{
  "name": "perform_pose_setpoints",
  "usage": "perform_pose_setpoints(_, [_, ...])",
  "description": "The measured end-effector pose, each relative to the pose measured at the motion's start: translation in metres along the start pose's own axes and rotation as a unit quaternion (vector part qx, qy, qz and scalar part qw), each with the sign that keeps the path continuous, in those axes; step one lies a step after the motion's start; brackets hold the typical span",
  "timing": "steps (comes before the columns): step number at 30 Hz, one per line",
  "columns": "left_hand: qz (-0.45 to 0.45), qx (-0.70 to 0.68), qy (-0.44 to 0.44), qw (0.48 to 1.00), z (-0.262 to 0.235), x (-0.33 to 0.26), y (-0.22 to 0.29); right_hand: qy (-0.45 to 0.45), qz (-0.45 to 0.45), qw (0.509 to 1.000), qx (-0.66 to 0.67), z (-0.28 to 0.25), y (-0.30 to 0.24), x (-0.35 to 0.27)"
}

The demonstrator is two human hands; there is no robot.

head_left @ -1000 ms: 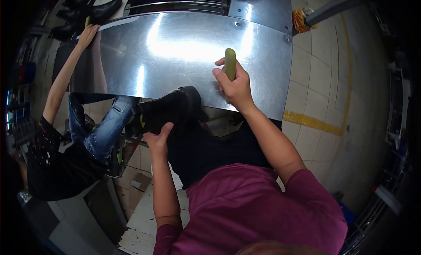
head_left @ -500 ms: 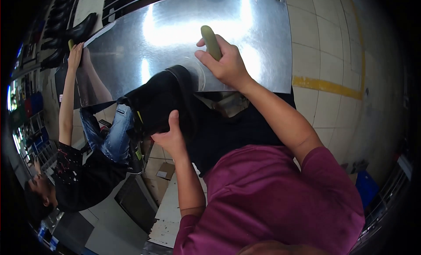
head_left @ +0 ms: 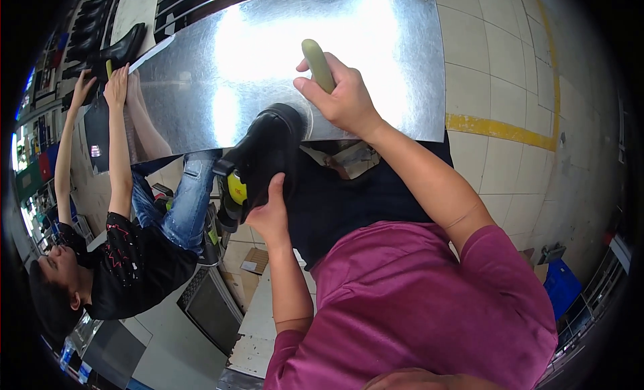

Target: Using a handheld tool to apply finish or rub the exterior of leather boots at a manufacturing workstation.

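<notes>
Under right hand, black boot, left hand gripping

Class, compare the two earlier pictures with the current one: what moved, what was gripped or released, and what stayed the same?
The right hand with its yellow-green tool handle drew closer above the black boot; the boot tilted, toe toward the shiny metal sheet. Nothing was gripped or released. Unchanged: the left hand grips the boot, and a co-worker's hands rest on the sheet's far edge.

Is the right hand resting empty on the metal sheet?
No. The right hand grips a yellow-green handle above the metal sheet.
</notes>
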State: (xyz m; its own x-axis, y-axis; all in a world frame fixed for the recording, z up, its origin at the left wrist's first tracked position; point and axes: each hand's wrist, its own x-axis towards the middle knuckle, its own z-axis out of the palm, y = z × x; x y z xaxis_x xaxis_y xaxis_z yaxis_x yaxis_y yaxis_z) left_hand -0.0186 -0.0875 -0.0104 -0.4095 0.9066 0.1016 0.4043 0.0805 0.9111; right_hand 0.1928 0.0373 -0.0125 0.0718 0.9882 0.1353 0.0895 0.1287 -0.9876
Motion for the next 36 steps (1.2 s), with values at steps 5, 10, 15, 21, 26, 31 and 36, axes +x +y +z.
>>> perform_pose_setpoints(5, [0.106, 0.140, -0.060, 0.983, -0.008, 0.011, -0.002, 0.015, -0.013, 1.000, 0.004, 0.002, -0.005, 0.005])
perform_pose_setpoints(10, [0.066, 0.025, -0.098, 0.993, 0.015, 0.032, 0.035, -0.006, -0.004, 1.000, -0.009, 0.001, -0.008, 0.012])
perform_pose_setpoints(15, [0.034, -0.027, -0.115, 0.992, 0.025, 0.059, 0.040, -0.025, 0.127, 0.976, 0.174, -0.006, -0.016, 0.048])
perform_pose_setpoints(21, [0.028, -0.016, -0.070, 0.997, 0.035, 0.043, 0.033, -0.071, 0.062, 0.892, 0.443, -0.001, -0.011, 0.080])
perform_pose_setpoints(26, [-0.019, 0.001, -0.082, 0.996, 0.033, 0.040, 0.028, -0.057, 0.082, 0.842, 0.530, 0.019, -0.017, 0.095])
perform_pose_setpoints(31, [-0.003, 0.043, -0.087, 0.995, 0.033, 0.041, 0.024, -0.075, 0.096, 0.846, 0.520, 0.039, -0.015, 0.103])
perform_pose_setpoints(36, [0.007, 0.009, -0.088, 0.996, 0.041, 0.039, 0.024, -0.081, 0.073, 0.853, 0.511, 0.041, -0.004, 0.095])
